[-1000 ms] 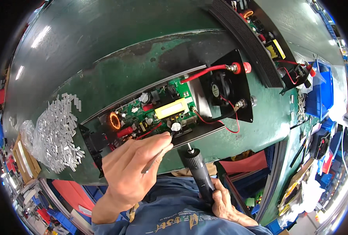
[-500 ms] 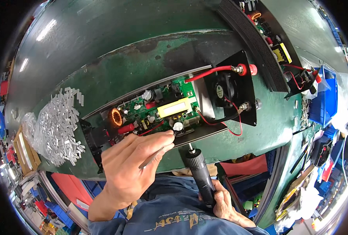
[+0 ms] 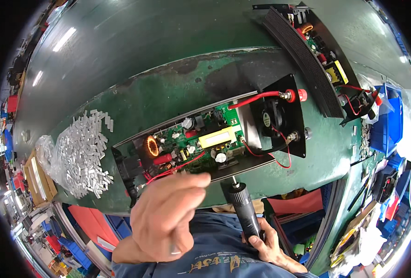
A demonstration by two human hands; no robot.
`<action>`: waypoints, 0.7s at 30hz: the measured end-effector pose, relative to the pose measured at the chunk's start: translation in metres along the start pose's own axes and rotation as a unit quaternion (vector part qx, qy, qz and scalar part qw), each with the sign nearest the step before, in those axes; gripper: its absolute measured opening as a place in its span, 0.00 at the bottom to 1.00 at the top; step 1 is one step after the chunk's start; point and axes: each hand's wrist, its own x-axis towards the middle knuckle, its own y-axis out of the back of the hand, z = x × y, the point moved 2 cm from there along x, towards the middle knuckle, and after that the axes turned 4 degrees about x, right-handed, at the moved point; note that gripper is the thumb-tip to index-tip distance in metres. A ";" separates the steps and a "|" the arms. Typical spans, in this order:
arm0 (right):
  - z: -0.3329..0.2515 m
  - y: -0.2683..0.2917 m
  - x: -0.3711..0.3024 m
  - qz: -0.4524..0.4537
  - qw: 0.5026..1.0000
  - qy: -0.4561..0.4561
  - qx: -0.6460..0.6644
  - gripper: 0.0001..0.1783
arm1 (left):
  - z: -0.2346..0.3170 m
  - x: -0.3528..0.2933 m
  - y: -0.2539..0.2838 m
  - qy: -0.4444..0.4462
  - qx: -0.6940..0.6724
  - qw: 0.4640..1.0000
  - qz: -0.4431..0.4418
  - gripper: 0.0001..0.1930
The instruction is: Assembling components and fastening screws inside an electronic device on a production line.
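A long open metal case (image 3: pixel 256 163) lies slantwise on the bench, holding a green circuit board (image 3: pixel 177 139) with a copper coil (image 3: pixel 151 146) and a yellow-wrapped transformer (image 3: pixel 217 137). My right hand (image 3: pixel 266 241) grips a black electric screwdriver (image 3: pixel 242 201) by its lower body; its bit points up at the case's near side wall. Closed and blurred, my left hand (image 3: pixel 168 211) is in front of the case's near left part. A bit of metal shows under its fingers, apparently the end of the tweezers seen earlier; the rest is hidden.
Many small clear pieces (image 3: pixel 82 157) spill from a plastic bag at the left. A second open case (image 3: pixel 307 65) with a board stands at the far right, near a blue bin (image 3: pixel 385 125). A fan (image 3: pixel 272 118) and red terminal (image 3: pixel 300 95) sit on the end plate.
My left hand has drawn back from the board's near edge toward me, turning over as it moves. The view has shifted slightly. My right hand keeps holding the screwdriver at the case's near side.
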 end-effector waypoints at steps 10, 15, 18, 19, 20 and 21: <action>0.000 0.001 0.003 -0.012 1.000 0.012 -0.022 0.43 | -0.013 0.023 -0.021 -0.087 0.316 0.911 -0.251 0.19; 0.013 0.000 0.003 0.012 1.000 0.018 0.016 0.54 | -0.014 0.025 -0.021 -0.094 0.310 0.911 -0.257 0.19; 0.003 -0.003 0.005 0.009 1.000 -0.007 0.004 0.55 | -0.017 0.025 -0.021 -0.094 0.303 0.913 -0.256 0.19; 0.002 -0.003 0.007 0.011 1.000 -0.008 0.004 0.55 | -0.017 0.026 -0.021 -0.096 0.300 0.913 -0.261 0.18; 0.002 -0.004 0.009 0.016 1.000 -0.012 0.010 0.54 | -0.017 0.027 -0.021 -0.098 0.297 0.912 -0.265 0.18; 0.002 -0.004 0.010 0.021 1.000 -0.015 0.015 0.54 | -0.017 0.028 -0.022 -0.099 0.296 0.912 -0.265 0.18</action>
